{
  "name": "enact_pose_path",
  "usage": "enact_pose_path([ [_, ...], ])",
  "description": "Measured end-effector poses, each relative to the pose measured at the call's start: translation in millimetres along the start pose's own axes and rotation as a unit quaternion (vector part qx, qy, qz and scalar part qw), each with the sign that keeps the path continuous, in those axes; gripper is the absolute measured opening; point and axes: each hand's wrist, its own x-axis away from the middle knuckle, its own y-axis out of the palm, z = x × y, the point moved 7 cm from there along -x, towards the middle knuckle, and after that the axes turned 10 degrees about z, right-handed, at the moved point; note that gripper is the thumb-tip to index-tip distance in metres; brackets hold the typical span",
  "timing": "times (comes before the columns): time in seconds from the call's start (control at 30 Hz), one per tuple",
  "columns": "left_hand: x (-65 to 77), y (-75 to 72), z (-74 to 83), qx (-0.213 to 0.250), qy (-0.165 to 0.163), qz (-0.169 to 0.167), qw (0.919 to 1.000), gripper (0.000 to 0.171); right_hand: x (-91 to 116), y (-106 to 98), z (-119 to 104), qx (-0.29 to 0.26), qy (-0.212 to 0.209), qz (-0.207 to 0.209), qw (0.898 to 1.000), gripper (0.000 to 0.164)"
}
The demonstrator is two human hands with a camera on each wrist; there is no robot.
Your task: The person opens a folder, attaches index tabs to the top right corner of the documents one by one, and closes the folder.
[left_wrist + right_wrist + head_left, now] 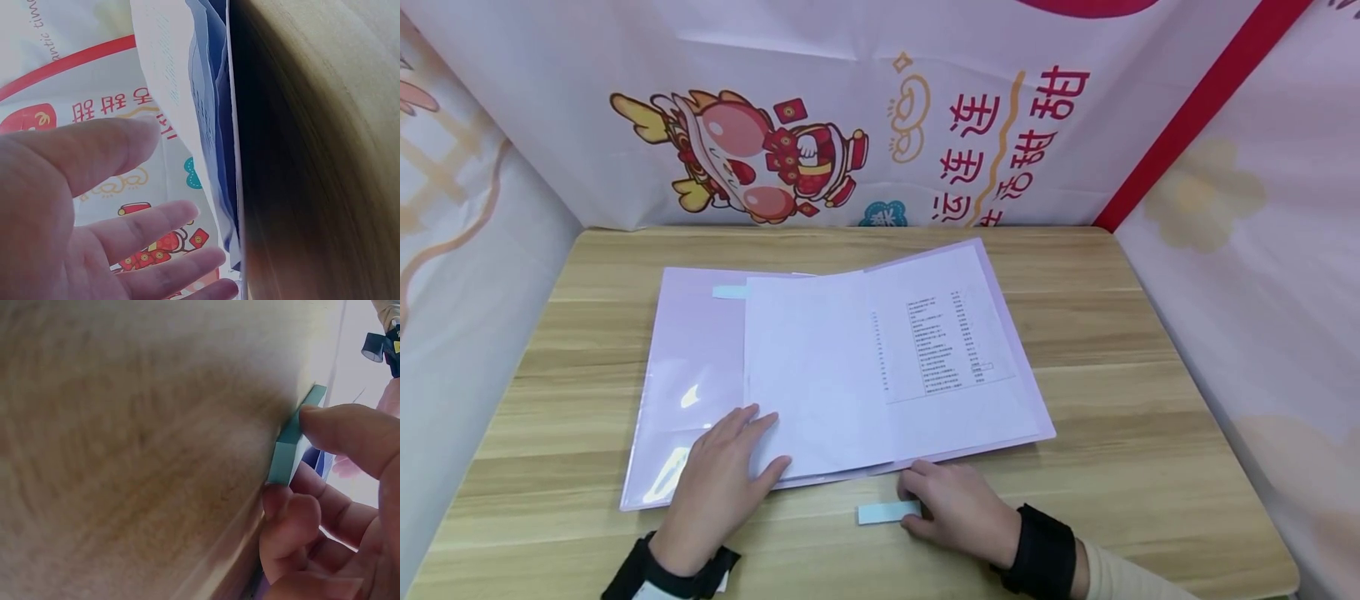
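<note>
A lilac folder (pixel 688 350) lies opened on the wooden table, with white sheets (pixel 812 367) turned over its middle; the right-hand sheet carries a printed table. My left hand (pixel 718 475) rests at the sheets' lower left corner, fingers spread. In the left wrist view, its fingers (pixel 172 269) reach toward the sheets' edge. Below the folder, my right hand (pixel 958 508) pinches one end of a light blue strip-shaped pad of sticky notes (pixel 880 513). The right wrist view shows the thumb on the pad (pixel 286 456) and the fingers curled at its near end.
A light blue sticky tab (pixel 728 292) sticks out from the sheets' upper left edge. The table (pixel 1120 400) extends around the folder. Printed cloth (pixel 820 50) hangs along its back and sides. Black bands (pixel 1045 550) wrap both wrists.
</note>
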Motion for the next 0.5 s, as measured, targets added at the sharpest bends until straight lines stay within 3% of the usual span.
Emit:
enact_pose_path([
  [0.5,-0.5,-3.4,2.7,-0.006,0.007,-0.001,1.0,0.052,4.2,-1.9,1.3,-0.045,-0.005,0.033,0.998,0.015],
])
